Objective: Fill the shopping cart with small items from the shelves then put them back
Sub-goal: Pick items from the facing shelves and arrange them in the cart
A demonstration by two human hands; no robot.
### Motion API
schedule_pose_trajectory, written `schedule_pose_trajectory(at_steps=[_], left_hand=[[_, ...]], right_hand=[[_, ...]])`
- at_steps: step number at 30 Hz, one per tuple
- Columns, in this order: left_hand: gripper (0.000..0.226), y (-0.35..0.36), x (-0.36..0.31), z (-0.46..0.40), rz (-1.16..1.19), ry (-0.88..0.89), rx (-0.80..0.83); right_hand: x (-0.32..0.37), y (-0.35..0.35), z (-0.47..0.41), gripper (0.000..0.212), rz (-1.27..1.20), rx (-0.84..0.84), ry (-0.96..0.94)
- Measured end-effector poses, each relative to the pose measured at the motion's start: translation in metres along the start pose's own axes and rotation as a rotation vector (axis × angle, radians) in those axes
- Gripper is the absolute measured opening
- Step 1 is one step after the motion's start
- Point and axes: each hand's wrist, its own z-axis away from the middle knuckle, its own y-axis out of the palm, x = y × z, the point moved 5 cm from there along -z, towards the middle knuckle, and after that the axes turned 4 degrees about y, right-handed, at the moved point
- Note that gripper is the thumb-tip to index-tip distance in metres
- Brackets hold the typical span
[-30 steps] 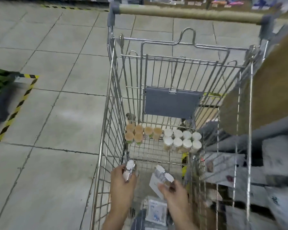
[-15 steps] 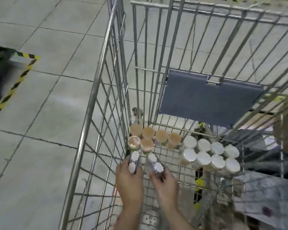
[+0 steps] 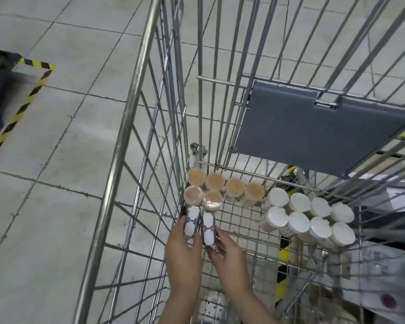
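The cart [image 3: 131,108] is cut off at every edge, its grey flap [image 3: 313,134] hanging at the far end. On its floor stand white-lidded jars [image 3: 306,218] and tan jars [image 3: 218,190]. Left hand [image 3: 182,251] grips one pack [image 3: 192,220], right hand [image 3: 229,260] another [image 3: 208,228], both beside the tan jars; labels unreadable.

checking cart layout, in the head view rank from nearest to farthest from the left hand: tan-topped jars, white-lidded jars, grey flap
1. tan-topped jars, just beyond the left hand, in the cart's left corner.
2. white-lidded jars, across on the right.
3. grey flap, up on the far wall.
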Motion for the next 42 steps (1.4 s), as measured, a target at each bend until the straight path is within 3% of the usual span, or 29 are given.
schedule_pose_trajectory(at_steps=[5, 15, 20, 25, 29, 34, 42], left_hand=[[0.039, -0.003, -0.005, 0.009, -0.141, 0.099, -0.01], [0.056, 0.002, 0.001, 0.011, -0.628, 0.371, 0.141], [0.059, 0.0, -0.002, 0.011, -0.676, 0.344, 0.218], [0.062, -0.007, -0.006, 0.011, -0.639, 0.292, 0.266], [0.055, -0.017, -0.019, 0.02, -0.582, 0.257, 0.315], [0.044, -0.039, -0.035, 0.056, -0.575, 0.335, 0.421], [0.033, -0.098, -0.069, 0.164, -0.751, 0.51, 0.664]], right_hand=[[-0.002, 0.005, -0.006, 0.044, 0.044, -0.008, -0.004], [0.012, 0.02, -0.021, 0.037, 0.069, -0.019, -0.012], [0.013, 0.023, -0.024, 0.036, 0.059, -0.046, 0.027], [0.006, 0.016, -0.016, 0.047, 0.092, 0.03, 0.088], [-0.005, -0.008, 0.014, 0.04, 0.217, 0.046, 0.131], [-0.006, -0.048, 0.077, 0.033, 0.365, 0.127, 0.14], [0.029, -0.103, 0.217, 0.045, 0.699, 0.123, 0.067]])
